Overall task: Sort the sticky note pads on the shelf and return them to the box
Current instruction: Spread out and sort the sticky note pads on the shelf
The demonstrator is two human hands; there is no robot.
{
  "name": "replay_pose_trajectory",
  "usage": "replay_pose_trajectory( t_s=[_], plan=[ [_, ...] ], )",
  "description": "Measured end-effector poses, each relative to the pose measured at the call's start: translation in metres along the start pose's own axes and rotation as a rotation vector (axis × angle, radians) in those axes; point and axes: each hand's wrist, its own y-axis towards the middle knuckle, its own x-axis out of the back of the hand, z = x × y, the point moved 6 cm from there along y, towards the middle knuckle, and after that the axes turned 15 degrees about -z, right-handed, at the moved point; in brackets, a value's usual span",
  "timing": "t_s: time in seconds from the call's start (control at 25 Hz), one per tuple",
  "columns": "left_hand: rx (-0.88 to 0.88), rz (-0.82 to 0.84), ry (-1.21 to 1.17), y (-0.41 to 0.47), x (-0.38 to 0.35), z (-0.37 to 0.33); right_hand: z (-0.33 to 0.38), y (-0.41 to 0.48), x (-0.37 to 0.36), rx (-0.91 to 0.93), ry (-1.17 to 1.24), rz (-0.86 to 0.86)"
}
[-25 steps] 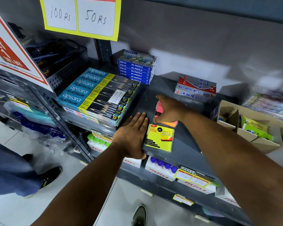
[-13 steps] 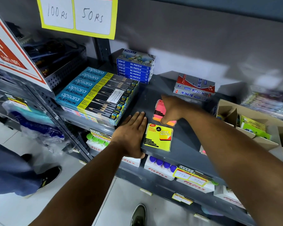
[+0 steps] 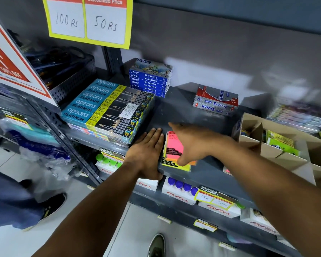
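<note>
A pink sticky note pad [image 3: 173,147] lies on top of a yellow sticky note pad [image 3: 176,166] near the front edge of the grey shelf [image 3: 183,114]. My right hand [image 3: 191,143] grips the pink pad, thumb at its near end and fingers over its far side. My left hand [image 3: 148,151] rests flat on the shelf just left of the two pads, fingers straight and holding nothing. The divided cardboard box [image 3: 271,151] stands at the right of the shelf with green-yellow pads [image 3: 280,143] in one compartment.
Apsara pencil boxes [image 3: 107,108] are stacked left of my left hand. Blue oil pastel boxes [image 3: 149,78] and red-grey Saftek boxes [image 3: 215,101] sit at the back. Fitfizz boxes [image 3: 178,191] fill the shelf below. A person's shoe [image 3: 52,204] is on the floor at left.
My right hand has pulled the pink pad toward the shelf's front edge and onto the yellow pad, covering most of it. My left hand has stayed in place.
</note>
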Motion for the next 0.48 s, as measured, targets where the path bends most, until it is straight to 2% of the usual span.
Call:
replay_pose_trajectory(
  t_s=[0.24, 0.48],
  plan=[
    [0.009, 0.012, 0.045, 0.003, -0.006, 0.001, 0.009, -0.004, -0.018, -0.038, -0.001, -0.052],
    [0.011, 0.008, 0.042, 0.003, -0.009, 0.002, 0.006, -0.006, -0.027, -0.067, -0.020, -0.002]
  ],
)
